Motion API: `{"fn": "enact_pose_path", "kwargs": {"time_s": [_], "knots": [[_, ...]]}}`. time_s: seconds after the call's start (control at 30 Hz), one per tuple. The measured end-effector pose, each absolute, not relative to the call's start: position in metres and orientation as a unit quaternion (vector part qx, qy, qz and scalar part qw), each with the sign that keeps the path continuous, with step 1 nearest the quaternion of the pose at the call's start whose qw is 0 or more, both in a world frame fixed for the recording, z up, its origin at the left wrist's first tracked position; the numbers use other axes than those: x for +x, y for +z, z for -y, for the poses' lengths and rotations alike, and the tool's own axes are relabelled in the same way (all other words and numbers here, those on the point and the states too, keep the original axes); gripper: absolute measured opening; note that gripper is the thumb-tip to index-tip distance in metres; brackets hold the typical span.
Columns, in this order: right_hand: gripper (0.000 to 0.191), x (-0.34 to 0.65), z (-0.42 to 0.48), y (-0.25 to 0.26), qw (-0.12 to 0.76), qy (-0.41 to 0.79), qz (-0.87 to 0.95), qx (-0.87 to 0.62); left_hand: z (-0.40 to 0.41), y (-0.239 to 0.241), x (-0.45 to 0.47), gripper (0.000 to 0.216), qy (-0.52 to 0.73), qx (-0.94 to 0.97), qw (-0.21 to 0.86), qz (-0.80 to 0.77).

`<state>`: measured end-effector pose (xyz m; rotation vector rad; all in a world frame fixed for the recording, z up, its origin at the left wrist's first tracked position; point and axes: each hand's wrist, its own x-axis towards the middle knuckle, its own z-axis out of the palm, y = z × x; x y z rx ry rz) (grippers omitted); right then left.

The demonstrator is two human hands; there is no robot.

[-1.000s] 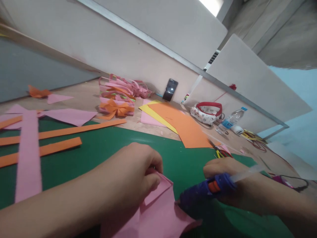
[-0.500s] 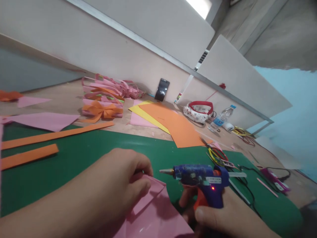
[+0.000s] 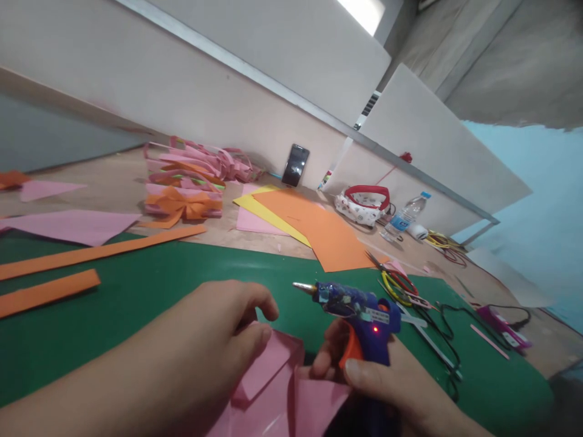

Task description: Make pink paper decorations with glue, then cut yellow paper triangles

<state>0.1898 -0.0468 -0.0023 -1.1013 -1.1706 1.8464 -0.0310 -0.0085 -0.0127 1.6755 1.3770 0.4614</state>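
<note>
A folded sheet of pink paper (image 3: 277, 388) is low in the middle, one flap creased over near its top. My left hand (image 3: 232, 328) holds it at the upper left edge. The thumb lies on the paper and the index finger curves above, apart from it; the other fingertips are hidden. My right hand (image 3: 378, 376) is wrapped round a blue hot glue gun (image 3: 353, 303) with an orange trigger and a lit red light. Its nozzle points left, above the paper, without touching it. Fingertips of this hand reach close to the paper's right part.
A green mat (image 3: 182, 303) covers the front. Scissors (image 3: 398, 285), a cable (image 3: 449, 328) and a purple power strip (image 3: 503, 328) lie at right. Orange strips (image 3: 50, 291) are at left. Behind are pink paper bags (image 3: 182, 194), orange paper (image 3: 319, 224), a phone (image 3: 295, 165) and a bottle (image 3: 405, 215).
The glue gun has moved slightly left and tilted nozzle-up, away from the paper. My left index finger has lifted a little, and the paper's right part is folded up more.
</note>
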Motion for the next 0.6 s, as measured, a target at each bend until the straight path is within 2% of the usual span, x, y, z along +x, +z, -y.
{"fn": "enact_pose_path", "kwargs": {"time_s": [0.1, 0.3, 0.47, 0.53, 0.6], "knots": [[0.028, 0.191, 0.046, 0.0, 0.315, 0.743, 0.426, -0.409, 0.008, -0.016, -0.031, 0.019, 0.187, 0.682, 0.44, -0.553], [0.018, 0.182, 0.047, -0.006, 0.389, 0.785, 0.351, -0.331, 0.007, -0.013, -0.029, 0.01, 0.198, 0.664, 0.488, -0.53], [0.021, 0.181, 0.048, -0.004, 0.401, 0.778, 0.356, -0.327, 0.006, -0.022, -0.032, 0.022, 0.203, 0.664, 0.53, -0.486], [0.021, 0.187, 0.045, 0.0, 0.434, 0.75, 0.373, -0.333, 0.007, -0.026, -0.032, 0.026, 0.208, 0.647, 0.554, -0.482], [0.019, 0.199, 0.041, 0.005, 0.47, 0.711, 0.395, -0.343, 0.008, -0.027, -0.03, 0.03, 0.217, 0.642, 0.534, -0.506]]}}
